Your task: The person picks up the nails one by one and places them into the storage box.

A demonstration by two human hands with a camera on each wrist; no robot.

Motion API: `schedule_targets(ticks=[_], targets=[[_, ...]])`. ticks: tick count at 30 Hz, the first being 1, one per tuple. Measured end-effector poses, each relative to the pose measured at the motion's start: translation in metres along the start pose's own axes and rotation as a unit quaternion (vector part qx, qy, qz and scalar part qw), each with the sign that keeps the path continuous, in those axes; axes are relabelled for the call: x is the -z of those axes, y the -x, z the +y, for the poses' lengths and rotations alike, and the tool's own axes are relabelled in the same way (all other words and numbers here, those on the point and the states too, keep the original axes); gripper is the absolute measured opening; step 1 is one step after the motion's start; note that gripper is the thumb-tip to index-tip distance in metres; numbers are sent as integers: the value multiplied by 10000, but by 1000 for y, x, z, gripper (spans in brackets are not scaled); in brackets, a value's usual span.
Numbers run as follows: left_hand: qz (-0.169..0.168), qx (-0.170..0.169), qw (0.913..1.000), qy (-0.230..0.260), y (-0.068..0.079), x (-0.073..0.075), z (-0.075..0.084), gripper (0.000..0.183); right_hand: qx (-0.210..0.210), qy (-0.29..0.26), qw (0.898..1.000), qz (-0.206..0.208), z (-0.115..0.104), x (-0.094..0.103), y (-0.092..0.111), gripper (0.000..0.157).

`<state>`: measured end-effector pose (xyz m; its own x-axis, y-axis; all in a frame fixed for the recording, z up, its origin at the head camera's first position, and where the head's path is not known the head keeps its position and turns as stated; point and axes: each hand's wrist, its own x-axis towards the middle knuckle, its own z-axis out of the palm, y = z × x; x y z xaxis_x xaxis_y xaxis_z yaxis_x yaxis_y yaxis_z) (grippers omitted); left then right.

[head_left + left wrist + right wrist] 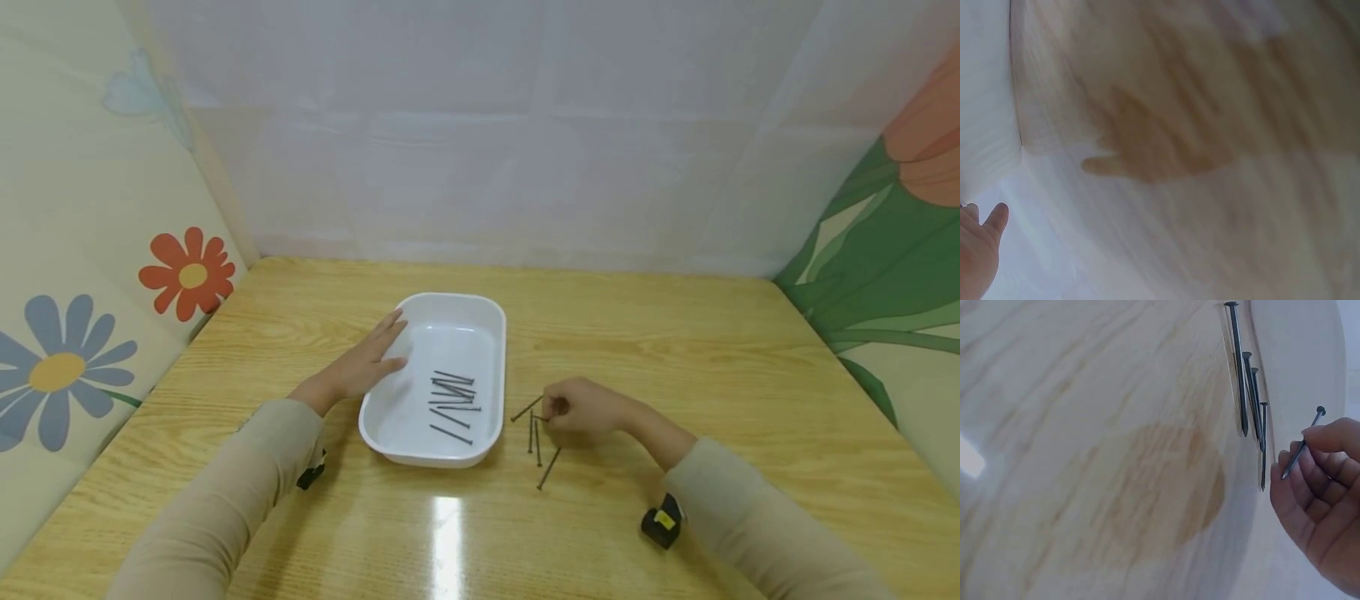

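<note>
My right hand [585,406] pinches a dark nail [1302,447] between thumb and fingers; in the right wrist view its head points up and away from the palm. Several more nails [1239,375] lie on the table beside that hand, between it and a white tray [491,358]. Inside the tray, a loose row of nails [450,417] lies on the floor, toward the near right. At the tray's left rim is my left hand [360,362], fingers extended along the edge and thumb reaching over the inside. Only part of this hand [977,253] shows in the left wrist view.
The wooden table [645,325] runs back to a white cloth wall [525,167]. Flower-patterned panels [60,208] stand at both sides. Each wrist wears a small black device [663,522] under the sleeve. A bright reflection lies on the table in front of the tray.
</note>
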<state>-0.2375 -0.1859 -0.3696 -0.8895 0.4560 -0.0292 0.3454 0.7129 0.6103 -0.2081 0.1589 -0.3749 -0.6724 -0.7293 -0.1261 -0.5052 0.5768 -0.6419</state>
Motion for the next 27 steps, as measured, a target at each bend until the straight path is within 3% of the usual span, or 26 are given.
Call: schedule_targets(ticks=[6,14,27], targets=[[-18,28,10000,18,0,-1,-2,59,-61,-272,9994,224,1,0,0,5],[25,-90,9999,-55,0,0,0,59,-493,-615,9963,342,-7,4,-1,7],[1,-27,10000,-55,-1,-1,-3,58,-212,-1350,9893,511,-13,8,-11,10]])
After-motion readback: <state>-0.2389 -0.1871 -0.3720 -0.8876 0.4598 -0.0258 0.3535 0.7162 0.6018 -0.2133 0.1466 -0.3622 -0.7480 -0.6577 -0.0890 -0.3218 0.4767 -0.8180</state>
